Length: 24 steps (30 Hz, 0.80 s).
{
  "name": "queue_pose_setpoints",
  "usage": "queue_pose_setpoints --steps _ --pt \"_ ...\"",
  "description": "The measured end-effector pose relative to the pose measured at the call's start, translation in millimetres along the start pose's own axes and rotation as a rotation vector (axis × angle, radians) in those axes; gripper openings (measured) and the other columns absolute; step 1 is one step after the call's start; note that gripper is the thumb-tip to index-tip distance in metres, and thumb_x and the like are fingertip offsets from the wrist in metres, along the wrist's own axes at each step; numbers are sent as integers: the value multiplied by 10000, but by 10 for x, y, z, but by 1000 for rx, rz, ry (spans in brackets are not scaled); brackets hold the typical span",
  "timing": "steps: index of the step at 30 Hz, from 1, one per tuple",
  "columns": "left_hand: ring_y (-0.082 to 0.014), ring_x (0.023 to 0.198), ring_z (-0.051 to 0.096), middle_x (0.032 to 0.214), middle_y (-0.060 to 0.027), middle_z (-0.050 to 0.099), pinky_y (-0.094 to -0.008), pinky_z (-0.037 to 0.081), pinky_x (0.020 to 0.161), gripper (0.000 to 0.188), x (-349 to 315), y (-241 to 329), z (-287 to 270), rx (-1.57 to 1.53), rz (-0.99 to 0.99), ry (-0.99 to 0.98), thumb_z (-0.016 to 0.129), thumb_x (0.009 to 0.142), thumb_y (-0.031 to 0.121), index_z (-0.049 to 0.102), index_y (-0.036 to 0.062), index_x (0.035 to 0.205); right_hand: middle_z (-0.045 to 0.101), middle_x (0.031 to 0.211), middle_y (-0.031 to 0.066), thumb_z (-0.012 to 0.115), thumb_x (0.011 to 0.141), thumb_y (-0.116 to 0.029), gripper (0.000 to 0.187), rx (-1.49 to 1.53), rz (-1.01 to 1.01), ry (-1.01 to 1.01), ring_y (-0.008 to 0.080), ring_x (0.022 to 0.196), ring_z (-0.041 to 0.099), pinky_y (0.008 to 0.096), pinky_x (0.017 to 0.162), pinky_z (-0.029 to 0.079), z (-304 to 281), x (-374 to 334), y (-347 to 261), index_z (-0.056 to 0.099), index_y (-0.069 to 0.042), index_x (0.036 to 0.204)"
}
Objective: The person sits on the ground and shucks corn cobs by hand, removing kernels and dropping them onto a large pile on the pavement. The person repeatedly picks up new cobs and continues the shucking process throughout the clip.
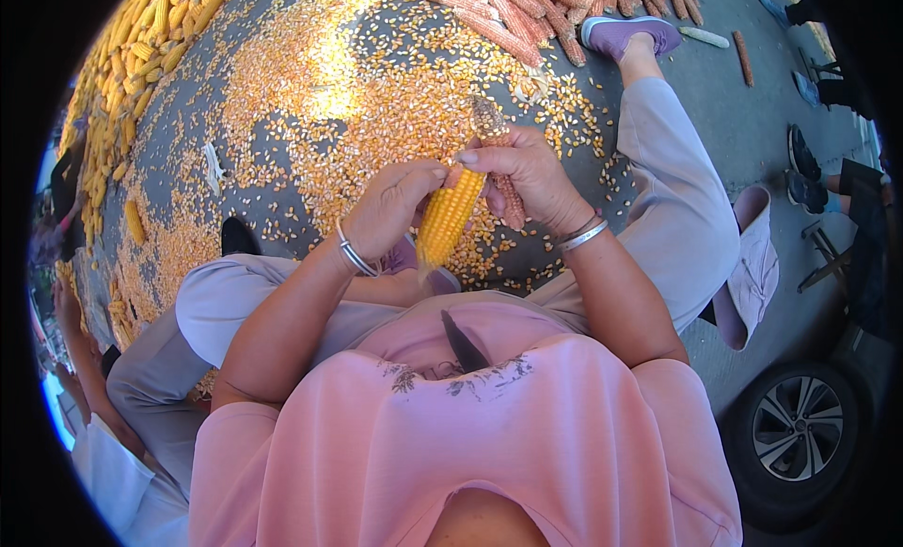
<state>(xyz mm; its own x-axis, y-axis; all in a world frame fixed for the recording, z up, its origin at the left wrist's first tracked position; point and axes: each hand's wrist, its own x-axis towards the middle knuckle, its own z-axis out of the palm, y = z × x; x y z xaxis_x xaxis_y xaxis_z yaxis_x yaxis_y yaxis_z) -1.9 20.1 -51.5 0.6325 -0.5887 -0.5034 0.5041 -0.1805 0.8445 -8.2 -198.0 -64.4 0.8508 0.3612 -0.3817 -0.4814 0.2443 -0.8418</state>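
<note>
In front of me, my left hand [388, 206] is closed on an ear of corn [450, 218], thick with yellow kernels and tilted with its narrow end toward me. My right hand [538, 178] grips a reddish, stripped corncob [488, 120], whose two ends stick out above and below the fingers. The right thumb presses near the top of the yellow ear, where the cob and the ear meet. Part of the ear's upper end is hidden by my fingers. Loose corn kernels [376, 138] lie spread on the ground below both hands.
A large heap of yellow ears [141, 53] rises at the far left, with a single ear [134, 222] apart from it. Stripped cobs [513, 30] are piled at the far side. Other people sit left and right. A pink hat [750, 269] and a car wheel [798, 429] are at right.
</note>
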Motion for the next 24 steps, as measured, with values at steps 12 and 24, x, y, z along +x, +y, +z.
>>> queue_pose_setpoints --steps 12,24 --pt "-71 818 563 915 -34 654 -253 473 723 317 -24 58 58 191 229 145 614 962 210 635 -34 1163 623 607 38 727 897 -290 306 -37 -53 72 87 405 531 218 370 417 -43 13 -1 675 11 907" --pt "-39 739 504 834 32 590 -219 424 648 193 -37 3 74 231 178 88 582 975 180 644 9 1037 691 706 74 764 871 -234 278 41 -75 51 87 453 572 214 392 452 6 10 19 649 14 917"
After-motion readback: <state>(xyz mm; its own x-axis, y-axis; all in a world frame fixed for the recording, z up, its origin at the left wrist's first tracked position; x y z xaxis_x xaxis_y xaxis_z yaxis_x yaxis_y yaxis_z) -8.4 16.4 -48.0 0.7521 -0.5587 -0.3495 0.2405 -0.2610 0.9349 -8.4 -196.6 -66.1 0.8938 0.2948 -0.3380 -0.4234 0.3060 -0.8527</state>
